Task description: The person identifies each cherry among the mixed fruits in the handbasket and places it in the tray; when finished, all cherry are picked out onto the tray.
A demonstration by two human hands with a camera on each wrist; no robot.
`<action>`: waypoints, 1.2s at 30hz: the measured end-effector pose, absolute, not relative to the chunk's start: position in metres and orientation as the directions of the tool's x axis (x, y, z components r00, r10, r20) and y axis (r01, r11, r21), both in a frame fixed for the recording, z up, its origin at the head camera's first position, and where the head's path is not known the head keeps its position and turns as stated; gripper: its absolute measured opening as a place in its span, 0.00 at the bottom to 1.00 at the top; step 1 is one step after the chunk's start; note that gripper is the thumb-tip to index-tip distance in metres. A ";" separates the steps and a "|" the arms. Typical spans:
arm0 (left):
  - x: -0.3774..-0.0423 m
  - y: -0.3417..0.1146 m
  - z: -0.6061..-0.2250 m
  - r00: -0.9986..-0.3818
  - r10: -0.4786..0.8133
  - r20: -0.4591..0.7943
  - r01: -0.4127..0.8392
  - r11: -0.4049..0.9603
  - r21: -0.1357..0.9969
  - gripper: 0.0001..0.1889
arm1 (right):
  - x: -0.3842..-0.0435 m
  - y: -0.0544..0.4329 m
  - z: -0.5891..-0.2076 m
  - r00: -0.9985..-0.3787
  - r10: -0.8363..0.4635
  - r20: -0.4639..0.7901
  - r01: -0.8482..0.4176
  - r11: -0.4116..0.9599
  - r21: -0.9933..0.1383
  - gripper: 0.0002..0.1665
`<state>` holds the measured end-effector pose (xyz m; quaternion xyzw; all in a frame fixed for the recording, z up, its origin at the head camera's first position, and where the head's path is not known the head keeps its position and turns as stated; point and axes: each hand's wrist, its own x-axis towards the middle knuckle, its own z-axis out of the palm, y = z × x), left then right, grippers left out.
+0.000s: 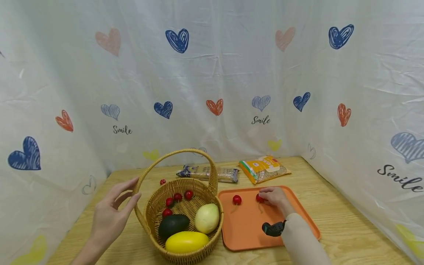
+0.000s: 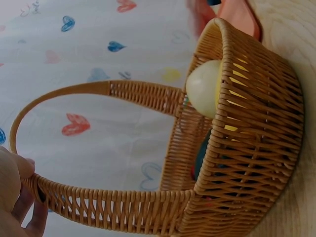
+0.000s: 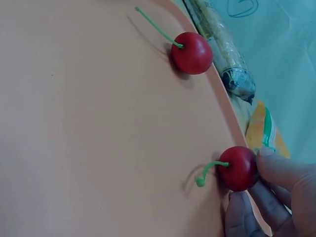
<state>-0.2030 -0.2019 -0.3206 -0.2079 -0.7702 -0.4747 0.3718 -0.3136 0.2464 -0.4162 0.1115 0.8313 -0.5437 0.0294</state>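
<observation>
On the left in the head view, my left hand [image 1: 110,211] holds the side of the arched handle [image 1: 177,151] of a wicker basket [image 1: 150,209], thumb and fingers around it. The basket contains several red cherries [image 1: 177,197], a dark green avocado [image 1: 173,226], a pale round onion-like vegetable [image 1: 207,218] and a yellow oblong fruit [image 1: 187,241]. My right hand [image 1: 275,198] pinches a red cherry [image 3: 238,168] with a green stem, low over the far side of an orange tray [image 1: 243,232]. A second cherry [image 3: 192,53] lies on the tray to its left.
Behind the basket and tray lie a clear bag of noodle-like food [image 1: 205,173] and an orange food packet [image 1: 264,168]. A small red ball-like thing [image 1: 162,182] sits behind the basket's left side. A heart-printed curtain [image 1: 215,81] surrounds the wooden table [image 1: 344,228].
</observation>
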 end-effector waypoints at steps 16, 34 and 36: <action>-0.204 -0.202 -0.320 -0.629 -0.040 0.776 0.677 0.462 0.573 0.27 | -0.303 0.281 -0.391 -0.980 0.178 -0.091 0.142 0.299 -0.944 0.25; -0.203 -0.201 -0.320 -0.655 -0.048 0.754 0.648 0.477 0.594 0.26 | -0.312 0.184 -0.352 -0.860 -0.510 -0.010 0.119 -0.180 -0.976 0.24; -0.203 -0.202 -0.320 -0.655 -0.047 0.754 0.647 0.480 0.592 0.26 | -0.310 0.172 -0.349 -0.830 -0.558 0.012 0.123 -0.204 -0.971 0.24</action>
